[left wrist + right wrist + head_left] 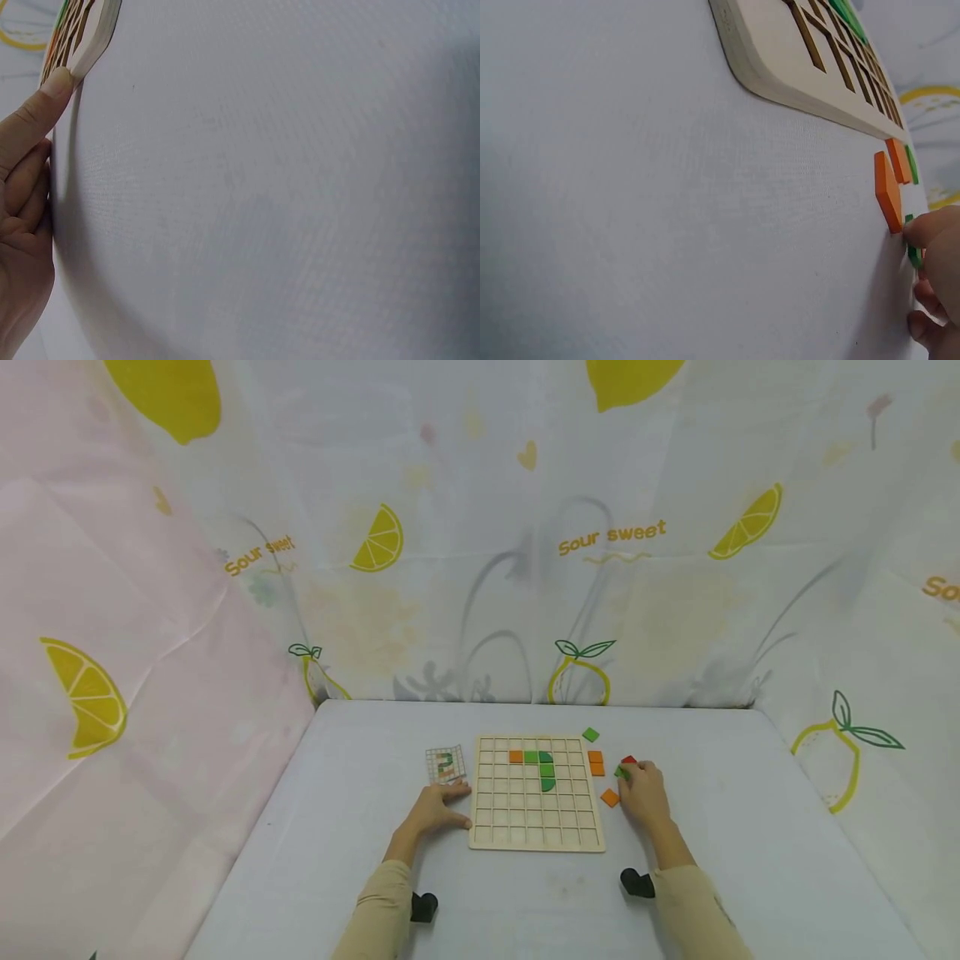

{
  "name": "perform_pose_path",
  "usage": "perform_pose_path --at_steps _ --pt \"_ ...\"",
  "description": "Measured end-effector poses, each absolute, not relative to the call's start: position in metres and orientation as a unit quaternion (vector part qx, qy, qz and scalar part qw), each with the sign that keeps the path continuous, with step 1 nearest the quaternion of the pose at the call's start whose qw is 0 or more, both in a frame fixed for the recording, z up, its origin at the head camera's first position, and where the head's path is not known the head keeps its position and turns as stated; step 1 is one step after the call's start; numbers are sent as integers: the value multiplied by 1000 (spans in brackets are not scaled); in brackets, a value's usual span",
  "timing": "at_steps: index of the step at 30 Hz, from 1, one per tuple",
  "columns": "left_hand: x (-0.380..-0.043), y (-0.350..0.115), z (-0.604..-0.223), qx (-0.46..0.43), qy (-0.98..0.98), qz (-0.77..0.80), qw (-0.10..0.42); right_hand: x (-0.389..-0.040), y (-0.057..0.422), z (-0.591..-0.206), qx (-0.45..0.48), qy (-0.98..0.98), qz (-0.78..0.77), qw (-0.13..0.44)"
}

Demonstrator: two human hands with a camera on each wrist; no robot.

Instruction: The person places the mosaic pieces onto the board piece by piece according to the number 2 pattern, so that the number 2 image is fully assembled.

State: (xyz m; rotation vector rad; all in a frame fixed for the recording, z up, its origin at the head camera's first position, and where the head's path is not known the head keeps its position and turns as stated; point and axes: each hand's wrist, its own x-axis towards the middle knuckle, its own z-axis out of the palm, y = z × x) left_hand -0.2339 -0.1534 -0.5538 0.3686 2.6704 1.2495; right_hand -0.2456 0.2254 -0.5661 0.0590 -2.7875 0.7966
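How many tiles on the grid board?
5: orange square tile at left, light green square tile beside it, dark green rounded tile at the corner, second light green square tile below, second dark green rounded tile at bottom.

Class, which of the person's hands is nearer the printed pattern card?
Left. The left hand is close by the card; the right hand is across the grid board from it.
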Motion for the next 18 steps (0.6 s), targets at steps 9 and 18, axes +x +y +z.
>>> perform_pose_path --at_steps 9,18 --pt "-234 -154 -555 124 897 416 87 -250 220 -560 -24 -963 262 57" --pt "-235 -154 -557 126 901 407 85 -254 240 -557 110 -938 326 30"
